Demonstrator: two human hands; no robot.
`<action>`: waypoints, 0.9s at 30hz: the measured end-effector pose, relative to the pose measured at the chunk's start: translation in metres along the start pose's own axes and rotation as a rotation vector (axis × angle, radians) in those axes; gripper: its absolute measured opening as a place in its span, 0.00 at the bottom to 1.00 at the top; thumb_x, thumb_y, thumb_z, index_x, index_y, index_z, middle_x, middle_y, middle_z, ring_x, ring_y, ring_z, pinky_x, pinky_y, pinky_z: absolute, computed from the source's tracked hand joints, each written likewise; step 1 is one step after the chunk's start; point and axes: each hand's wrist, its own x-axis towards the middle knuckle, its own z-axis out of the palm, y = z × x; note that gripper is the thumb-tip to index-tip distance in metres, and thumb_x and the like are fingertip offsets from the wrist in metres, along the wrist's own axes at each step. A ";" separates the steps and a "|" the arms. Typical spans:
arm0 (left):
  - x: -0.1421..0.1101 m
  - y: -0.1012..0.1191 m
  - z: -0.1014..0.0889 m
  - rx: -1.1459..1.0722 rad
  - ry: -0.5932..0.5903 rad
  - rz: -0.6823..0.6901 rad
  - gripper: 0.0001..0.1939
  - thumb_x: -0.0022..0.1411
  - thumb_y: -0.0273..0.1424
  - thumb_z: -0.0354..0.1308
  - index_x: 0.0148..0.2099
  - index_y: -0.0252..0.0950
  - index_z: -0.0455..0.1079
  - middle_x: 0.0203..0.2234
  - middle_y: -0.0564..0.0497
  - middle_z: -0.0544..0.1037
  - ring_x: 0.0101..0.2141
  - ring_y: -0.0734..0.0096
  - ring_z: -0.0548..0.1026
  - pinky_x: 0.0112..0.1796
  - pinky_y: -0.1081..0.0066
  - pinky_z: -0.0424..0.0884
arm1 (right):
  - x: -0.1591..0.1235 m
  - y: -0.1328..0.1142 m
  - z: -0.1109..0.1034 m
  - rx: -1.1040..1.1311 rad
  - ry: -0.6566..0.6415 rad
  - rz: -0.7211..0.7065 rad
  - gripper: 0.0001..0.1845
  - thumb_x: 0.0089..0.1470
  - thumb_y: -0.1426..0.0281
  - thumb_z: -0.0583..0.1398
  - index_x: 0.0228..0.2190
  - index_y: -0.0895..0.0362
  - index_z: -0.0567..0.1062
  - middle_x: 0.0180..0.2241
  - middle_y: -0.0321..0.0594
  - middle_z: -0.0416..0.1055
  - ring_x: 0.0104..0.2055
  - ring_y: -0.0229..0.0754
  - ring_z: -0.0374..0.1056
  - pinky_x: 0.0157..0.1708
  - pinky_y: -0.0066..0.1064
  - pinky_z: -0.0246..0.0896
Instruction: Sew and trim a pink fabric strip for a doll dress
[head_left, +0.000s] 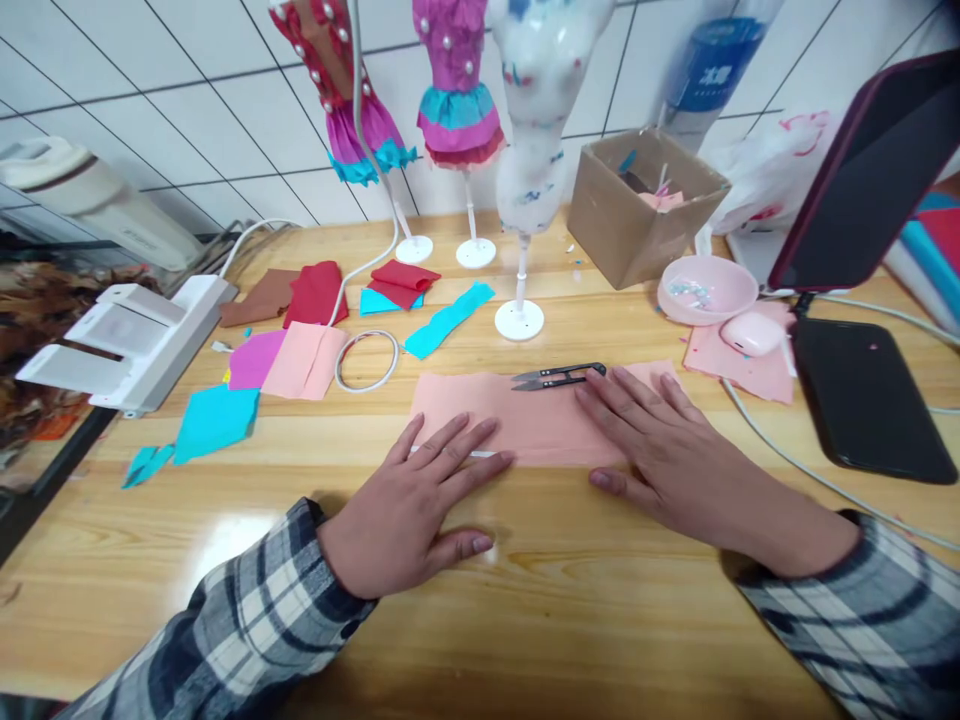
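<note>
A strip of peach crepe paper (540,425) lies flat on the wooden table in front of me. My left hand (420,500) rests on its left end, palm down with the fingers spread. Over its right end lies my right hand (656,440), also flat, the fingers stretched out. Black thread snips (559,376) lie on the strip's far edge, blades pointing left, their handle end beside my right fingertips. A thin white edge shows under my left fingers; what it belongs to is hidden.
Behind stand a white mannequin (532,120) and two small dressed mannequins. Paper pieces, including a turquoise one (217,420), lie at left near a white phone holder (135,340). At right are a cardboard box (637,215), a pink bowl (705,290) and a black phone (874,395).
</note>
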 end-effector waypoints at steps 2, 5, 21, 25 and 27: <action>0.000 -0.001 0.001 -0.019 0.002 -0.002 0.36 0.65 0.52 0.47 0.70 0.48 0.46 0.70 0.50 0.47 0.67 0.50 0.48 0.63 0.43 0.40 | -0.001 -0.001 -0.001 0.010 0.002 0.009 0.42 0.62 0.49 0.48 0.68 0.53 0.38 0.69 0.43 0.44 0.70 0.51 0.41 0.66 0.56 0.34; -0.002 -0.003 0.004 -0.042 0.018 0.035 0.37 0.65 0.52 0.49 0.71 0.47 0.44 0.69 0.47 0.47 0.67 0.46 0.48 0.62 0.38 0.41 | -0.003 0.002 -0.004 -0.005 0.030 0.052 0.43 0.62 0.49 0.48 0.68 0.54 0.37 0.69 0.44 0.46 0.70 0.52 0.43 0.65 0.58 0.36; -0.030 -0.120 -0.006 -0.015 0.570 -0.531 0.22 0.64 0.37 0.50 0.57 0.33 0.67 0.50 0.41 0.75 0.50 0.56 0.71 0.53 0.57 0.65 | -0.002 0.021 -0.004 -0.059 0.183 0.290 0.37 0.62 0.51 0.48 0.64 0.59 0.56 0.67 0.51 0.51 0.68 0.56 0.48 0.62 0.57 0.50; -0.023 -0.119 -0.005 -0.001 0.478 -0.607 0.15 0.63 0.41 0.51 0.39 0.38 0.73 0.41 0.45 0.77 0.45 0.57 0.71 0.49 0.58 0.64 | 0.001 0.026 -0.002 -0.004 0.233 0.232 0.35 0.61 0.55 0.52 0.62 0.62 0.59 0.65 0.54 0.54 0.67 0.55 0.49 0.63 0.50 0.51; -0.023 -0.113 -0.008 0.004 0.456 -0.591 0.13 0.61 0.42 0.54 0.35 0.39 0.72 0.39 0.47 0.77 0.46 0.56 0.71 0.50 0.55 0.61 | 0.001 0.027 -0.001 0.012 0.272 0.212 0.34 0.60 0.56 0.54 0.62 0.62 0.60 0.65 0.53 0.55 0.67 0.55 0.50 0.63 0.49 0.51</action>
